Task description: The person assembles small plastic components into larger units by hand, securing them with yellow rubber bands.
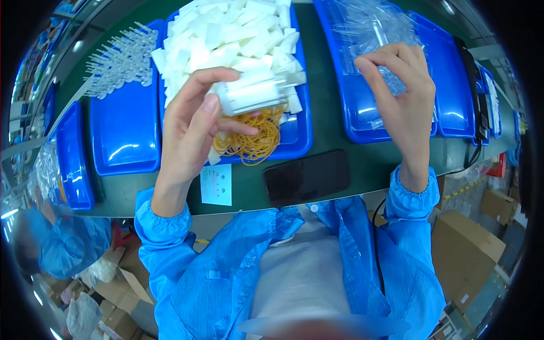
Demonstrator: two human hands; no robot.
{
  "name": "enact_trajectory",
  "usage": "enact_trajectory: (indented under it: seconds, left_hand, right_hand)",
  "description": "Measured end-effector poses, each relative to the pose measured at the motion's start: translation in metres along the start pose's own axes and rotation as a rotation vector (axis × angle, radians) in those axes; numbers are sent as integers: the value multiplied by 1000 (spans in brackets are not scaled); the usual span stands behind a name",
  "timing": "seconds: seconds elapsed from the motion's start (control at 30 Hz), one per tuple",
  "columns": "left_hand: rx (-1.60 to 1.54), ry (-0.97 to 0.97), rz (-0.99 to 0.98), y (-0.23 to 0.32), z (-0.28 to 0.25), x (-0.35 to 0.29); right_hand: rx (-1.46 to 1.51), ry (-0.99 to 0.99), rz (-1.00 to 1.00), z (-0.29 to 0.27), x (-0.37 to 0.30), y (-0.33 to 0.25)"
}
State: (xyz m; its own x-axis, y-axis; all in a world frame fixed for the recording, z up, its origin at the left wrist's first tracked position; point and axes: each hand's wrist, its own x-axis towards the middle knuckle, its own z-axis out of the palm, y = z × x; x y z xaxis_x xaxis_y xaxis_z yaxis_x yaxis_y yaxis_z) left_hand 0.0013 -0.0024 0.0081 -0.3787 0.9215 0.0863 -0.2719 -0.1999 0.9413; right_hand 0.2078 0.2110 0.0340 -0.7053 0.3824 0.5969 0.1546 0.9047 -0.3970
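Observation:
My left hand grips a small bundle between thumb and fingers: a white rectangular piece with thin clear tubes along its side. It hovers over a heap of yellow rubber bands, which lie at the near end of a tray full of white rectangular pieces. To the right, my right hand is raised over a blue tray of clear plastic tubes. Its thumb and forefinger come together in a pinch; whatever is between the tips is too small or transparent to make out.
A black phone and a pale blue printed card lie near the table's front edge. Clear stemmed parts stick out over a blue tray on the left. Another blue tray stands far right. A co-worker's blue sleeve shows lower left.

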Motion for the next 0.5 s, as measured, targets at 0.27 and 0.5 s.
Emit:
enact_trajectory:
  seconds: [0.27, 0.5]
  left_hand:
    - [245, 93, 32, 0, 10, -3]
    - [294, 37, 20, 0, 14, -2]
  right_hand:
    - [-626, -154, 41, 28, -12, 11]
    - [-611, -110, 81, 43, -8, 28]
